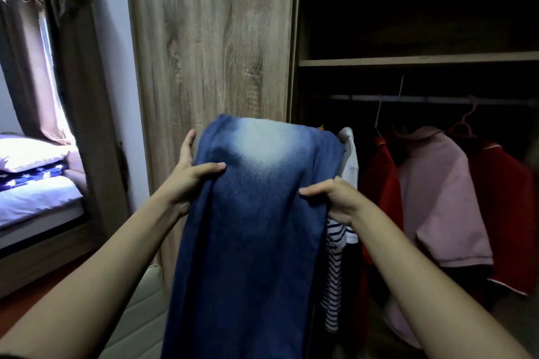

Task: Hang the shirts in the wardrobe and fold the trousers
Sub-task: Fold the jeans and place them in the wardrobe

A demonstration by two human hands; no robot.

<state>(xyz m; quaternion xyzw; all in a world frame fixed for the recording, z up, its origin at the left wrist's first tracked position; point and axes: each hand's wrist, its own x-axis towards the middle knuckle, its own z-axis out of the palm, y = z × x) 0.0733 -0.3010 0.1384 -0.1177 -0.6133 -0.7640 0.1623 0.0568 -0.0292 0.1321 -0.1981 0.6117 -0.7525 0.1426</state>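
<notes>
Pinching jeans, left hand, right hand

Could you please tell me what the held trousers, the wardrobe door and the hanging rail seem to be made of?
The trousers: likely blue denim, matte, with a fine twill weave and a faded pale patch. The wardrobe door: wood or wood-look laminate, matte, showing grain and knots; I cannot tell which. The rail: probably metal, a slim grey tube with a dull sheen.

We see a wardrobe rail carrying a striped shirt, red shirts and a pink shirt, a shelf above, and a bed at left with a pillow on it.
</notes>
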